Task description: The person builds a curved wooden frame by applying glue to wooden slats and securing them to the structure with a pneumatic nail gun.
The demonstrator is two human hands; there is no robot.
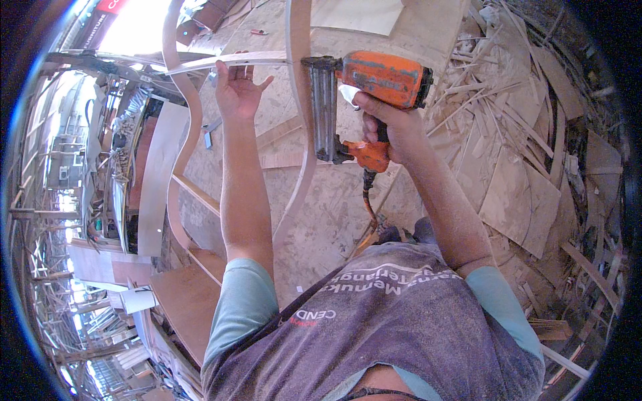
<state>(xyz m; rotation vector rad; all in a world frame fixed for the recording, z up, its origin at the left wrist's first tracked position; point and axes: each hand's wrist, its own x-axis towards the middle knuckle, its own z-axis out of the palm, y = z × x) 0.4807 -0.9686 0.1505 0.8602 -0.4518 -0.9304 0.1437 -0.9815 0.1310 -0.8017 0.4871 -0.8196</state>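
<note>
My right hand (394, 127) is wrapped round the handle of an orange pneumatic nail gun (384, 77). The gun's dark nose meets a tall, curved wooden strip (300, 93), and its grey nail magazine (326, 113) runs alongside that strip. A pale wooden slat (261, 59) spans from this strip to a second wavy wooden strip (190, 127) on the left. My left hand (239, 92) grips the slat, thumb in front and fingers partly hidden behind it, the little finger sticking out. A hose (368, 194) hangs from the gun's lower end.
Offcuts and thin wood scraps (495, 127) cover the floor on the right. Lower crosspieces (197, 194) join the frame below my left forearm. Boards (162, 174) stand at the left, and a pale sheet (361, 15) lies at the far side.
</note>
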